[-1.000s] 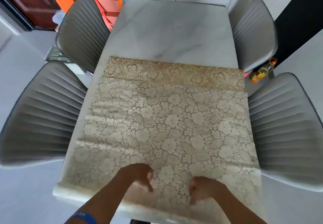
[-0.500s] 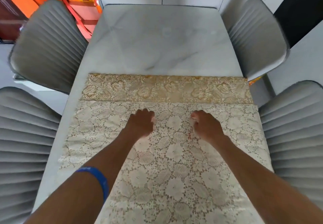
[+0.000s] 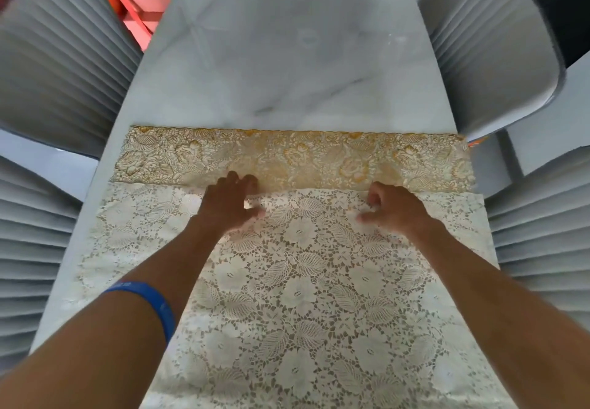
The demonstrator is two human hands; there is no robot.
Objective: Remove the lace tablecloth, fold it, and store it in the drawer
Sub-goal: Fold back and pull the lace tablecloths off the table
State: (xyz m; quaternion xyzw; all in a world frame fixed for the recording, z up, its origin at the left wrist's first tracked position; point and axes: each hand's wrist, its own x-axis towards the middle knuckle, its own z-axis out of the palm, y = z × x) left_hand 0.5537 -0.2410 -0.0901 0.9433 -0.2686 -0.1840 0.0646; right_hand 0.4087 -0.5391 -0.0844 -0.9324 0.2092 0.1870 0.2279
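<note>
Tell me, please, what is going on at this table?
A person is folding a lace tablecloth on a marble table. Both the left hand and the right hand rest at the far edge of the white layer, beside the golden band beyond it. Grey chairs stand on both sides.

Lace tablecloth (image 3: 306,297): openwork cloth, matt; table (image 3: 297,57): glossy marble; chairs (image 3: 60,57): ribbed upholstery.

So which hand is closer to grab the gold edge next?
Left, probably. The left hand already has its fingertips on the gold strip of the lace tablecloth. The right hand sits curled just short of it, on the white lace.
</note>
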